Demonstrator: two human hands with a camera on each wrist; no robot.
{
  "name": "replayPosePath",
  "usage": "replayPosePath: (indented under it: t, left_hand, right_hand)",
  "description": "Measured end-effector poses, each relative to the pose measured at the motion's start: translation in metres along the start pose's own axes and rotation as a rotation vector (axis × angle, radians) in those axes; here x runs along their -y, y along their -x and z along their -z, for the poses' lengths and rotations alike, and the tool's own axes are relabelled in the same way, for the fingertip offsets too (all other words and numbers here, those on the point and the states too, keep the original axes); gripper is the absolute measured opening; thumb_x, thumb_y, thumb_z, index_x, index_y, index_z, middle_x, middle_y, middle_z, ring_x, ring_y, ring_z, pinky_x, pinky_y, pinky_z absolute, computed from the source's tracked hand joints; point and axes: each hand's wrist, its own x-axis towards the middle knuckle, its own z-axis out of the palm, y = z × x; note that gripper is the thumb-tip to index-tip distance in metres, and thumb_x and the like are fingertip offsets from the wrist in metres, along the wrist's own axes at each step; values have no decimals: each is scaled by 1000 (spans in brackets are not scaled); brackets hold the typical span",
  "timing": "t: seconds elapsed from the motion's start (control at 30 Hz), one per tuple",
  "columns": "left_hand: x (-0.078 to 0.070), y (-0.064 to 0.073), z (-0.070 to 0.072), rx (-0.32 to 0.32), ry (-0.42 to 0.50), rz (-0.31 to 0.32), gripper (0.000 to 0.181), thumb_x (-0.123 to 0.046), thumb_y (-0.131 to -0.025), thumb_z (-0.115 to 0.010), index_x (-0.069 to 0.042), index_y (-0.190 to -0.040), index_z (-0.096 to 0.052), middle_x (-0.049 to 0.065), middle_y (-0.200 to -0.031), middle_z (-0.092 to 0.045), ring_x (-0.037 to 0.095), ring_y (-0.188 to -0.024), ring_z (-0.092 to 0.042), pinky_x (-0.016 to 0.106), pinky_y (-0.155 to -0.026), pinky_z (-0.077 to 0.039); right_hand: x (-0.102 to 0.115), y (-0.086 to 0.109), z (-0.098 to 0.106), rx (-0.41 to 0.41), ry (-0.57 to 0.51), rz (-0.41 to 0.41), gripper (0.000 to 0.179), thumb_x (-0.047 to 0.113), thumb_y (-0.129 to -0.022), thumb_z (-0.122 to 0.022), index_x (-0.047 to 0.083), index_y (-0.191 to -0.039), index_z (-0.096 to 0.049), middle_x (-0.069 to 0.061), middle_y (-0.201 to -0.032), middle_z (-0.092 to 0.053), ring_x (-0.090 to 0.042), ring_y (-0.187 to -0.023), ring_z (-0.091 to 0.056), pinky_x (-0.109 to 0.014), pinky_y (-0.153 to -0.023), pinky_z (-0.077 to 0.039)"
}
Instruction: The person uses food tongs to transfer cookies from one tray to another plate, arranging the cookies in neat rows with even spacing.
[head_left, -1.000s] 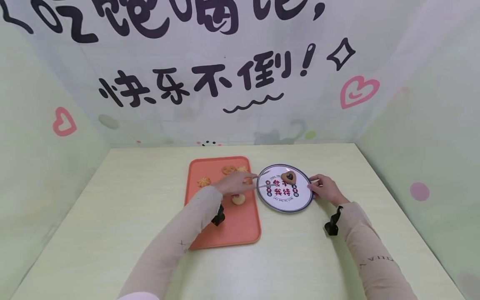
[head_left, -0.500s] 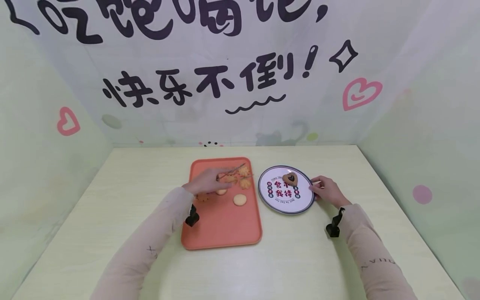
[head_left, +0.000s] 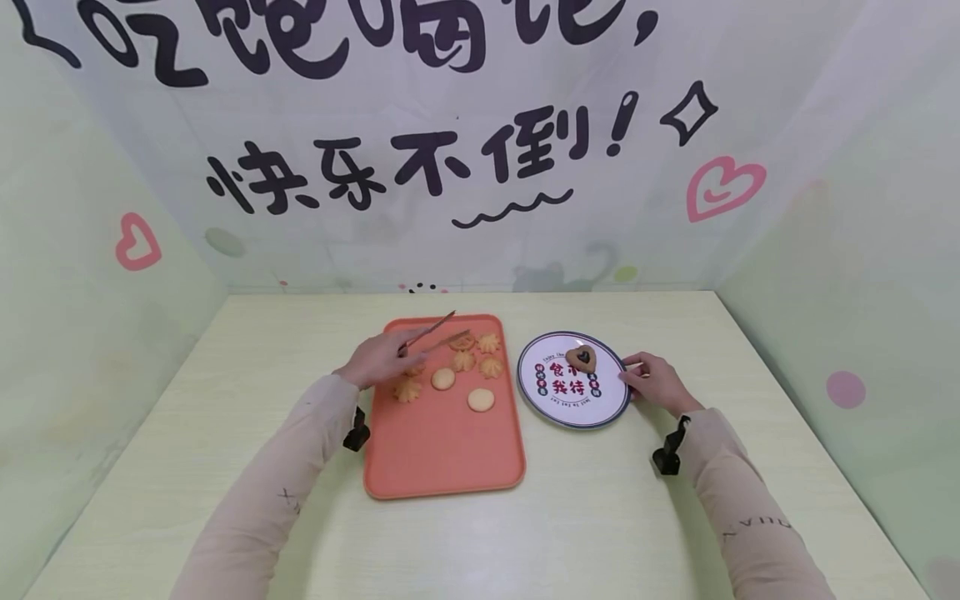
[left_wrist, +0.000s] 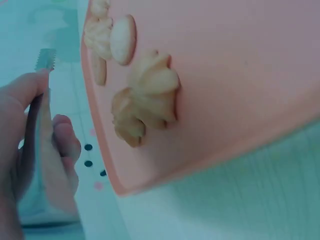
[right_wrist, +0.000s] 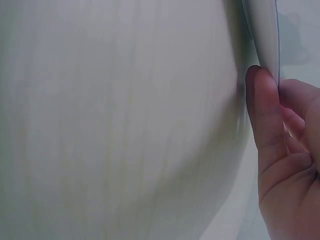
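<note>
My left hand [head_left: 375, 360] holds metal tongs [head_left: 435, 326] over the upper left part of an orange tray [head_left: 442, 458]. The arms of the tongs are spread, nothing between their tips; a toothed tip [left_wrist: 46, 59] shows in the left wrist view. On the tray lie flower-shaped cookies [head_left: 490, 367], a pretzel-like cookie [head_left: 463, 342] and round pale cookies [head_left: 481, 400]. At the right, my right hand [head_left: 658, 383] pinches the rim of a white plate [head_left: 573, 410] with blue edging and printed characters. A heart-shaped cookie [head_left: 581, 359] with a dark centre sits on that plate.
Tray and plate stand side by side on a pale wooden table [head_left: 600, 517], a narrow gap between them. Behind rises a white backdrop [head_left: 360, 250] with large black lettering, and pale panels flank the table on both sides.
My left hand with the tongs has moved left, from the plate's edge back across the tray, uncovering the cookies. The right hand keeps its grip on the plate, and the heart-shaped cookie stays there.
</note>
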Motion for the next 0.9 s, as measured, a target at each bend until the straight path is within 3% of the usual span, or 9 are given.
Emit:
replayPosePath:
  t: [0.1, 0.43, 0.6, 0.9]
  left_hand:
    - [8, -1, -1, -4, -77, -8, 55, -37, -90, -50, -25, -139, -29, 0, -54, -45, 14, -42, -35, 28, -42, -29]
    - [14, -4, -1, 4, -168, 25, 51, -29, -89, -54, -16, -136, -37, 6, -81, -58, 16, -63, -52, 32, -54, -38]
    - [15, -7, -2, -10, -178, 43, 51, -28, -88, -54, -16, -135, -39, 11, -103, -58, 20, -73, -55, 34, -56, -39]
    - [19, -9, -2, 23, -161, 71, 49, -27, -88, -55, -19, -135, -41, 12, -119, -53, 18, -72, -52, 33, -56, -36]
  right_hand:
    - [0, 0, 0, 2, 2, -1, 32, 11, -88, -55, -7, -113, -48, -13, -82, -56, -14, -61, -54, -25, -56, -44]
    - [4, 2, 2, 0, 9, 3, 31, 10, -88, -54, -8, -113, -48, -12, -81, -56, -14, -61, -54, -26, -56, -43]
    - [4, 2, 2, 3, 4, 3, 32, 11, -88, -54, -7, -113, -48, -11, -81, -56, -14, -61, -54, -26, -56, -43]
    - [2, 2, 2, 3, 2, 2, 30, 9, -88, -54, -7, -112, -48, -12, -81, -55, -15, -61, -53, -26, -56, -44]
